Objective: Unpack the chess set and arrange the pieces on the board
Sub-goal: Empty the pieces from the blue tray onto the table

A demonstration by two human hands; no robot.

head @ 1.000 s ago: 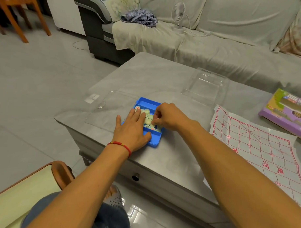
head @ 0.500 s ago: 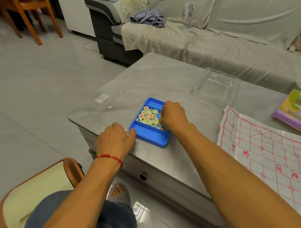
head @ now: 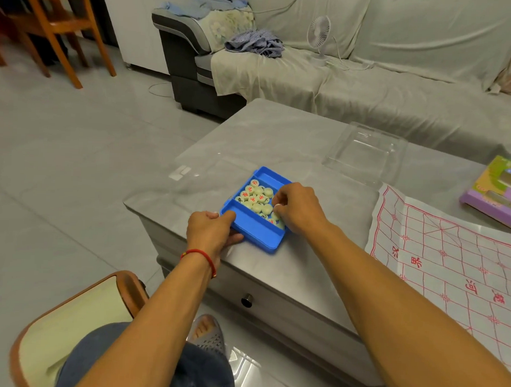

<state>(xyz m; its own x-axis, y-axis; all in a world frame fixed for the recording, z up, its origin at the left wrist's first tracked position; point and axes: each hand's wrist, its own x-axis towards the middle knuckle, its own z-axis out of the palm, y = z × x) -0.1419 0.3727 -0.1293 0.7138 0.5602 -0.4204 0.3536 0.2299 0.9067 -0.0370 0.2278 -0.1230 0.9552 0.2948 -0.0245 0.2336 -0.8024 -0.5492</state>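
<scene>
Pieces may spill from the tray near the table edge.

The left hand (head: 211,231) grips the near corner of the blue plastic tray (head: 257,235), which lies close to the edge of the grey table (head: 279,130); a pull could tip it. The right hand (head: 298,208) curls over the round pale chess pieces (head: 255,197) and pinches one, which could slip. The red-lined paper board (head: 454,258) lies apart, to the right.

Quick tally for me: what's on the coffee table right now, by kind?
Blue tray of chess pieces: 1
Clear plastic lid: 1
Paper chess board: 1
Purple box: 1
Loose pieces inside the tray: partly hidden by the right hand, not countable
Total: 4
</scene>
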